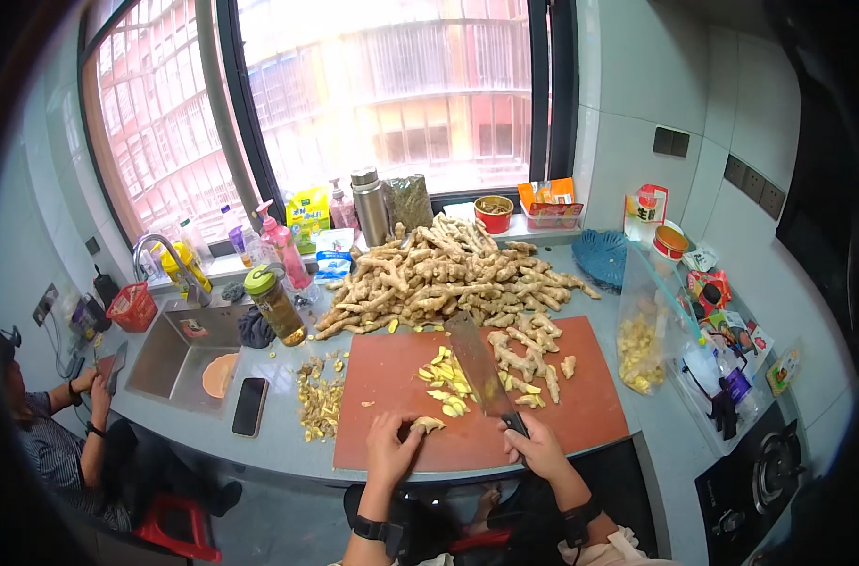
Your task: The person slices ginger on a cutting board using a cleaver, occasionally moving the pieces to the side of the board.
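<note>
A: Quick q, what's each hand got?

B: L hand (395, 451) has a ginger pc (429, 424) at the front of the bd (382, 377), thumb & fingers nearly closed, just the pc's width btwn. R hand (535, 451) is wrapped round the cleaver (481, 368) handle, fully closed. Blade slants up & away, over the bd btwn slices (446, 373) & uncut knobs (526, 351). Can't tell if the edge touches.

A: OK, best technique, IMO?

B: Flattest side of the pc down, so no rocking. L fingertips curled back, thumb tucked behind, knuckles as blade guide. R grip firm, close to the blade, wrist loose. Short even strokes, slices approx same thickness. I'd want more room too, as slices & knobs crowd the blade.

A: And the look of it?

B: Pc is small, pale yellow w/ a bit of tan, partly hidden by the L hand. Slices are brighter yellow, loose & overlapping. Knobs are tan, lumpy, branching, same as the big heap (439, 274) behind. Scraps (318, 401) lie left of the bd, yellow & brown mixed.
</note>
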### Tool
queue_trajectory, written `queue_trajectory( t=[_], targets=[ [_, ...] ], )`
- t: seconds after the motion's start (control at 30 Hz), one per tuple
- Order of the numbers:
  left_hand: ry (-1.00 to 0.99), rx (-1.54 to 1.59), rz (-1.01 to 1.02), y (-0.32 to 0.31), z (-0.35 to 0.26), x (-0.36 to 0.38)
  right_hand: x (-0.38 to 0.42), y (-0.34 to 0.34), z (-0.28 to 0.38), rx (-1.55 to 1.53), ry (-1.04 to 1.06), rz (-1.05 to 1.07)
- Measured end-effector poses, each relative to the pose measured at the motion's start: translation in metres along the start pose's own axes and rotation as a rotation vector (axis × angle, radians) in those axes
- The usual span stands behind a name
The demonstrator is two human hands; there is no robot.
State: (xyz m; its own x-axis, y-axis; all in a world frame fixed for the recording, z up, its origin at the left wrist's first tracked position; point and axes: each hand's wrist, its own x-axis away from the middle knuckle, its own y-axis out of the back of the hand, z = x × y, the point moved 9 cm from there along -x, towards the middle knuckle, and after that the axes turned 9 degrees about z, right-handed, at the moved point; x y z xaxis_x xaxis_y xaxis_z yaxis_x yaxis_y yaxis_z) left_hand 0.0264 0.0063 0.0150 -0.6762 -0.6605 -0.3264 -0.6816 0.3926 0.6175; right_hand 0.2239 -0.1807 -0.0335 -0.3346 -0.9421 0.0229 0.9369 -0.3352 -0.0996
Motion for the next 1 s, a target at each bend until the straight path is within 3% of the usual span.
queue_trajectory(
  t=[1.0],
  targets=[
    [-0.051,-0.005,-0.022,0.0020,-0.0045,0.0009,-0.0004,-0.0002,0.0016,0.008,0.003,-0.001]
  ],
)
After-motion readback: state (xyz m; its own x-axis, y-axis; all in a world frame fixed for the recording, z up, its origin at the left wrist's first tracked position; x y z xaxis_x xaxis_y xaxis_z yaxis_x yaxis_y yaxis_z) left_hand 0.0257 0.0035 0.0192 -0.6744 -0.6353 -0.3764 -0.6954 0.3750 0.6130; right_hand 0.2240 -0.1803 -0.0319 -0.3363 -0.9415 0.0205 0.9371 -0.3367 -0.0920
